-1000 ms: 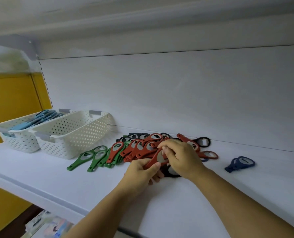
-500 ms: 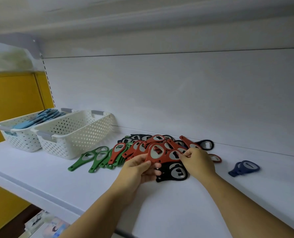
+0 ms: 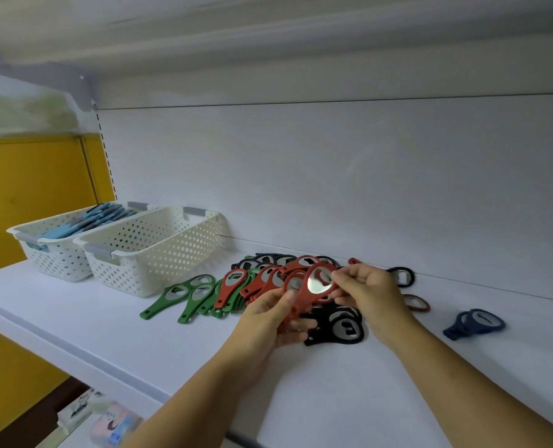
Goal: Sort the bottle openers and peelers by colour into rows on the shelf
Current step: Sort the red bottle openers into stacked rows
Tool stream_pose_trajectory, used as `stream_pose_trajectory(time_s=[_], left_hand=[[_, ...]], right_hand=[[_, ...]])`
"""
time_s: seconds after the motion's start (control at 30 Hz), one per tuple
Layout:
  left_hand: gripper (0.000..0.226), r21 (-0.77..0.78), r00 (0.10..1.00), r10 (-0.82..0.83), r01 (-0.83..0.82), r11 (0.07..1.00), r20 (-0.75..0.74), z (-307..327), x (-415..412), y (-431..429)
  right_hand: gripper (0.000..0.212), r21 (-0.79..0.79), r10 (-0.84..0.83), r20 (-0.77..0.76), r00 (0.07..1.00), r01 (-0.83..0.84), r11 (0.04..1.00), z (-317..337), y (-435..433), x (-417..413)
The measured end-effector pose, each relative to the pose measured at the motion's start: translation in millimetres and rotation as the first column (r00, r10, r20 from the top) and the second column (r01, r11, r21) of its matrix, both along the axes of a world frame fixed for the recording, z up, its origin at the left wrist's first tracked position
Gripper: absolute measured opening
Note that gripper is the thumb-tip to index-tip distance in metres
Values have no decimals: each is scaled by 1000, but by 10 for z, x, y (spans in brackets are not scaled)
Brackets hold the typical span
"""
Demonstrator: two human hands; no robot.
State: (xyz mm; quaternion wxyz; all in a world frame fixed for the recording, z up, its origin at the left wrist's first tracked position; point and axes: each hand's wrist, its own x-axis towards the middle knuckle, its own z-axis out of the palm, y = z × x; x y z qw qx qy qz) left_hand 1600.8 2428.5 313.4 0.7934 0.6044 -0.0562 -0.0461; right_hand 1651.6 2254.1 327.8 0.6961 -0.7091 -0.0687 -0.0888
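Several red bottle openers (image 3: 313,282) are being pinched by their handles in the left hand (image 3: 268,321), while the right hand (image 3: 370,292) is nipping one head, all seeming light, stiff and likely slippery when stacked.

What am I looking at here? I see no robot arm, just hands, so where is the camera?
There is no machine here. A person works bare-handed, and the single view comes from a camera worn on their head, looking forward and down.

The white shelf carries a white perforated plastic basket. To its left is a second white basket holding flat light-blue items.

To the right of the baskets lie green plastic bottle openers, then black openers, and dark-blue openers farther right.

The left hand has a bunch of red plastic bottle openers in its grip. The right hand pinches the round head of the topmost one.
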Motion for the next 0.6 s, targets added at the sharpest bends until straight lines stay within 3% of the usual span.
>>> stream_pose_trajectory(time_s=[0.1, 0.17, 0.23, 0.33, 0.4, 0.6], left_hand=[[21, 48, 1000, -15, 15, 999, 14, -5, -3, 8], [23, 76, 1000, -3, 2, 997, 12, -14, 4, 12], [24, 81, 1000, 4, -5, 997, 9, -26, 12, 10], [26, 81, 1000, 15, -15, 997, 4, -46, 35, 2], [26, 68, 1000, 19, -19, 997, 1, -51, 44, 3], [25, 54, 999, 31, -30, 998, -15, -53, 33, 13]], right_hand=[[7, -208, 3, 46, 999, 7, 978, -70, 57, -8], [10, -345, -122, 128, 984, 160, 925, -115, -37, 21], [6, -549, -251, 219, 943, 332, 767, -155, -208, 68], [27, -783, -226, 171, 959, 272, 559, -231, -404, 159], [36, -827, -177, 121, 977, 198, 526, -261, -420, 177], [17, -753, -166, 288, 943, 330, 569, -274, -391, 194]])
